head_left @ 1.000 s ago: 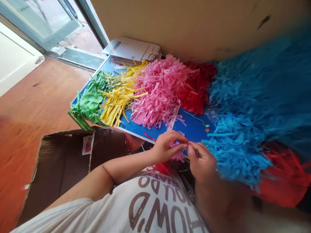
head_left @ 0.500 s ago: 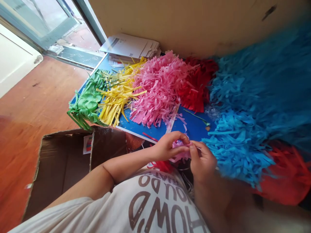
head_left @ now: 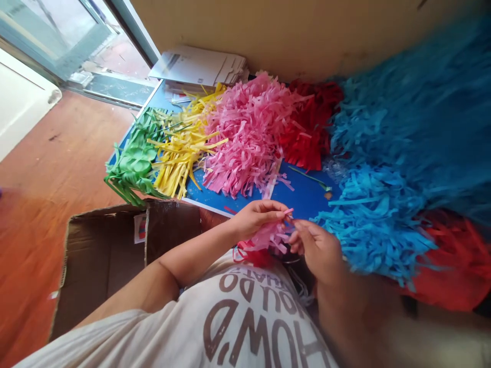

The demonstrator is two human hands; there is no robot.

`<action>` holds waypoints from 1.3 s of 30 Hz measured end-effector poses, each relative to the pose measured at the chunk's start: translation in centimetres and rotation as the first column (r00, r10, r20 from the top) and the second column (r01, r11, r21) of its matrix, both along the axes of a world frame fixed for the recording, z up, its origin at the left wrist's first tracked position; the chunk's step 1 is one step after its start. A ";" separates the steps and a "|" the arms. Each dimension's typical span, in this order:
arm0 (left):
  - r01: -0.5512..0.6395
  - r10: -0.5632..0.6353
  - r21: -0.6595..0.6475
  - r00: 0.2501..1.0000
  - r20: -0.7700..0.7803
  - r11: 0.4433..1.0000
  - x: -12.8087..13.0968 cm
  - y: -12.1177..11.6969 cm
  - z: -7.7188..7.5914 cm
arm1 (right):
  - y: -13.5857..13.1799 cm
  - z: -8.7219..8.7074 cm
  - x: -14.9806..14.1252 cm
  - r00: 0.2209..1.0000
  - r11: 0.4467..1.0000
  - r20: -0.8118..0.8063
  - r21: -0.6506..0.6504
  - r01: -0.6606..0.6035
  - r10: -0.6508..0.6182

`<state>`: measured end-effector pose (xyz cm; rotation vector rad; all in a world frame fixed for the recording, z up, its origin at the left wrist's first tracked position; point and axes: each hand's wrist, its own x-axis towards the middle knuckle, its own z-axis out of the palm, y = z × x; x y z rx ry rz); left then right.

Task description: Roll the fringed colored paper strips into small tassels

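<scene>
My left hand [head_left: 256,219] pinches a strip of pink fringed tissue paper [head_left: 273,236] just above my lap, its fringe hanging down below my fingers. My right hand [head_left: 316,248] is beside it, fingers curled and touching the same pink strip at its end. Both hands hover over the near edge of a blue board [head_left: 299,197]. A big blue fringed paper mass [head_left: 387,168] lies right of my right hand.
On the blue board lie piles of fringed paper: green [head_left: 136,166], yellow [head_left: 184,148], pink [head_left: 251,133] and red [head_left: 310,128]. White papers [head_left: 199,66] are stacked at the back. An open cardboard box [head_left: 111,255] stands on the wooden floor at left. Red fringe [head_left: 452,266] shows at right.
My hands have drawn slightly apart and the left one has lifted the pink strip, so more fringe hangs below. The view has shifted a little.
</scene>
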<state>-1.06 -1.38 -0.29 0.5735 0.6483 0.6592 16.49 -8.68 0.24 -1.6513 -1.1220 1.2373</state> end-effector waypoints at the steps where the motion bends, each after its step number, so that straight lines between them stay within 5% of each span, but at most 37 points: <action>1: -0.014 0.014 -0.020 1.000 -0.012 1.000 0.1 0.0 -0.1 | 0.0 0.1 -0.1 1.000 0.999 -0.004 -0.033 -0.017 0.017; 12: -0.029 0.023 -0.063 0.996 -0.087 0.998 0.3 0.0 0.0 | 0.3 0.7 -0.6 0.962 0.980 -0.255 -0.144 -0.140 0.100; 19: 0.035 -0.013 0.131 0.985 -0.171 0.991 0.4 -0.4 0.1 | 1.2 0.1 -0.6 0.838 0.876 -0.518 -0.310 -0.370 0.170; 25: 0.112 -0.057 0.335 0.984 -0.168 0.935 0.2 -0.3 0.5 | 1.3 -0.6 0.1 0.767 0.849 -0.608 -0.279 -0.448 0.205; 30: 0.132 -0.066 0.379 0.981 -0.182 0.916 0.1 -0.1 0.8 | 1.1 -1.3 0.3 0.694 0.839 -0.690 -0.239 -0.489 0.208; 39: 0.234 -0.131 0.457 0.960 -0.246 0.858 -0.3 -0.1 0.7 | 1.2 -1.5 1.0 0.722 0.811 -0.630 -0.243 -0.532 0.285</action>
